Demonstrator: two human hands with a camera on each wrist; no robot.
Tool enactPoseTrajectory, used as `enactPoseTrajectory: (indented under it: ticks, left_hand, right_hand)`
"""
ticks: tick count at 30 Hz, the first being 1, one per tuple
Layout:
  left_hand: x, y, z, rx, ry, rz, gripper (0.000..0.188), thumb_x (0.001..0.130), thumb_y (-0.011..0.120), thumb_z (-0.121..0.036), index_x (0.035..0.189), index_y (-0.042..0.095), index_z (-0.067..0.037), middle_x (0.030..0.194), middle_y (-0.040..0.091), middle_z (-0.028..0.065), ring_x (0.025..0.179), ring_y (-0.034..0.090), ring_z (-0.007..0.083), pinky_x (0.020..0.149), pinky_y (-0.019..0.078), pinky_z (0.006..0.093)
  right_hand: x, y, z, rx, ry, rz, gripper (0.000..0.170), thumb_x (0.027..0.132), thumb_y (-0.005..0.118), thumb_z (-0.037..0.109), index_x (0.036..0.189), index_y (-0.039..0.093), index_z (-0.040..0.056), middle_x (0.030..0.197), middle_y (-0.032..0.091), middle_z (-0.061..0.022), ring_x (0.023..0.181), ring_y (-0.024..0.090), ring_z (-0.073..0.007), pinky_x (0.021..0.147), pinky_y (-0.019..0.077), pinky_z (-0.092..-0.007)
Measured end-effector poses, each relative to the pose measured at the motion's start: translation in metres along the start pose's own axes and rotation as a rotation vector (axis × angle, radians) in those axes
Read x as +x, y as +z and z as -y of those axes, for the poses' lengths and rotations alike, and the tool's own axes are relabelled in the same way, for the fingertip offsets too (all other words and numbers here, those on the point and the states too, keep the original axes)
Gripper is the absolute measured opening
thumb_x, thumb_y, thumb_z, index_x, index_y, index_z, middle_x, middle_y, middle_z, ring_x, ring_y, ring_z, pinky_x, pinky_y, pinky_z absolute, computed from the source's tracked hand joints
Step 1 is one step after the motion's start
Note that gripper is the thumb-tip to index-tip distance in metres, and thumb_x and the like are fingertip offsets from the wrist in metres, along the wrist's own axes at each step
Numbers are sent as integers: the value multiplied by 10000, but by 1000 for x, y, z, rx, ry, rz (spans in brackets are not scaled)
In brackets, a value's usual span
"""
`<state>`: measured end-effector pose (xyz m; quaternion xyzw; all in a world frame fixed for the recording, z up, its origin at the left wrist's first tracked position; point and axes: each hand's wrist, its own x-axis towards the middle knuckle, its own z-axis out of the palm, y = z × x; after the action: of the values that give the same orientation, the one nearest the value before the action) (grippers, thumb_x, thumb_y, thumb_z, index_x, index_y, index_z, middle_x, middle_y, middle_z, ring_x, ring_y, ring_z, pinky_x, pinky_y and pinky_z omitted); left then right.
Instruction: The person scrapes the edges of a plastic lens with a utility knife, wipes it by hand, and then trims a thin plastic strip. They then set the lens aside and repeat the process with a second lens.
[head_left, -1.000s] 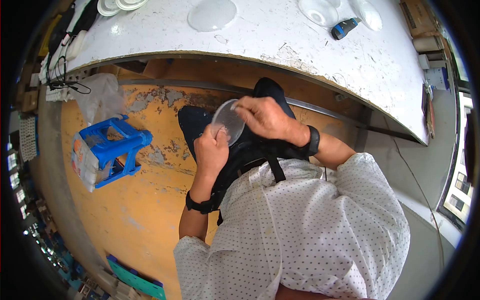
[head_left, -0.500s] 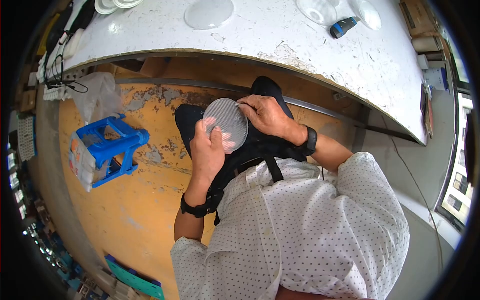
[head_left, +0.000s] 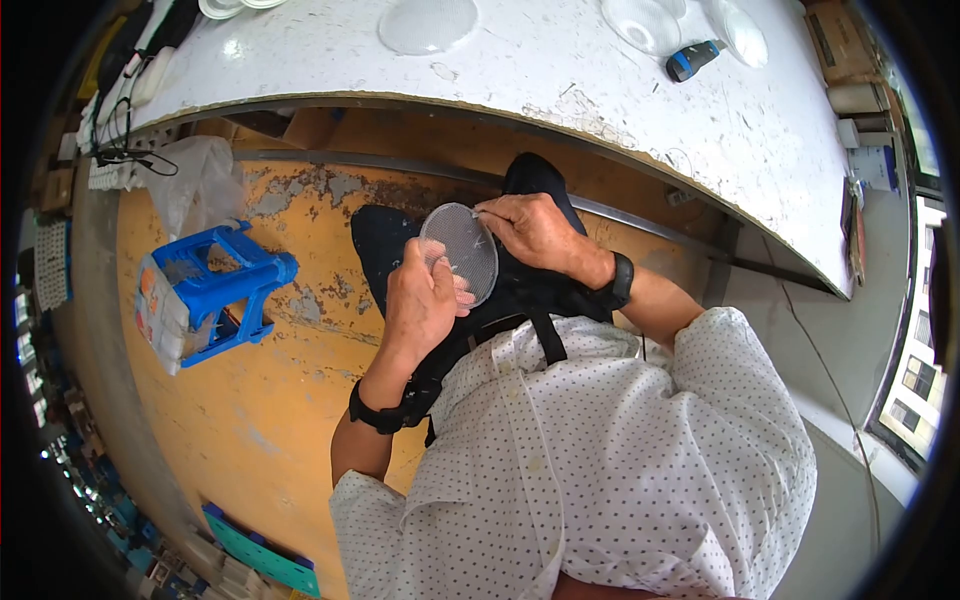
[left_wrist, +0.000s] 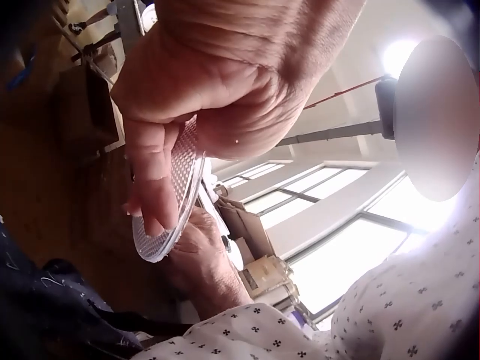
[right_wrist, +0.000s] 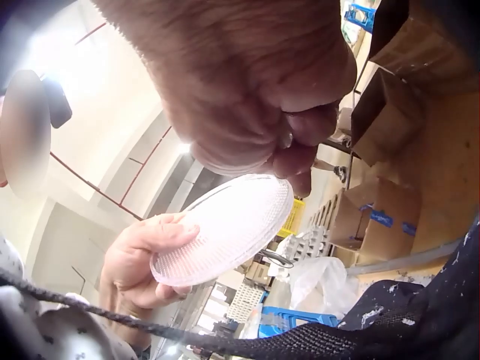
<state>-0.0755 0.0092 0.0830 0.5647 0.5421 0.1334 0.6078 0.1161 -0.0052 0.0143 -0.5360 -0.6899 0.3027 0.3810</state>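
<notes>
A round, clear disc with a fine grid texture (head_left: 462, 255) is held tilted above the lap. The left hand (head_left: 420, 300) grips its left side, thumb on the face and fingers behind, as the right wrist view also shows with the disc (right_wrist: 225, 229). At the disc's upper right edge is the right hand (head_left: 535, 232), thumb and fingertips pinched together at the rim. Whether these fingertips hold the rim or something small there, I cannot tell. In the left wrist view the disc (left_wrist: 184, 180) is seen nearly edge-on.
On the white table (head_left: 560, 60) lie another clear disc (head_left: 428, 22), several clear round covers (head_left: 640, 24) and a black and blue tool (head_left: 693, 60). The table edge runs in front of the knees. A blue stool (head_left: 225, 290) and a plastic bag (head_left: 200, 185) stand at the left.
The disc has turned: it faced the head camera more fully half a second ago and looks narrower now. The left hand shifted slightly with it; the right hand stays at the rim.
</notes>
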Motion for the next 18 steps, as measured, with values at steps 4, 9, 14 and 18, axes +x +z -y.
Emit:
enactPoseTrajectory:
  ticks: [4, 9, 14, 18]
  left_hand:
    - [6, -8, -4, -56, -42, -5, 181, 923, 424, -63, 1040, 446, 75, 784, 648, 225, 631, 681, 258, 526, 565, 306]
    - [15, -8, 1, -116, 213, -261, 268, 888, 524, -20, 1127, 447, 75, 971, 637, 195, 796, 664, 204, 650, 552, 274]
    - [30, 12, 11, -97, 505, -511, 399, 860, 581, 15, 1232, 448, 70, 1082, 610, 167, 1013, 597, 207, 861, 486, 283]
    - [38, 16, 18, -97, 538, -657, 332, 855, 572, -73, 1156, 553, 65, 1030, 655, 199, 928, 659, 263, 778, 515, 336]
  right_hand:
    - [7, -4, 12, 291, 365, 46, 212, 876, 570, 111, 1002, 640, -45, 832, 673, -177, 724, 670, -222, 653, 532, -313]
    - [26, 10, 14, 330, 352, -110, 237, 897, 554, 129, 1036, 628, -49, 789, 672, -136, 695, 643, -152, 626, 517, -283]
    - [53, 21, 37, 606, 548, -128, 251, 923, 524, 140, 1063, 616, -46, 699, 624, -53, 616, 565, -67, 559, 478, -233]
    - [56, 36, 35, 731, 439, -205, 265, 931, 516, 143, 1051, 605, -75, 666, 598, -26, 549, 525, -52, 510, 454, -220]
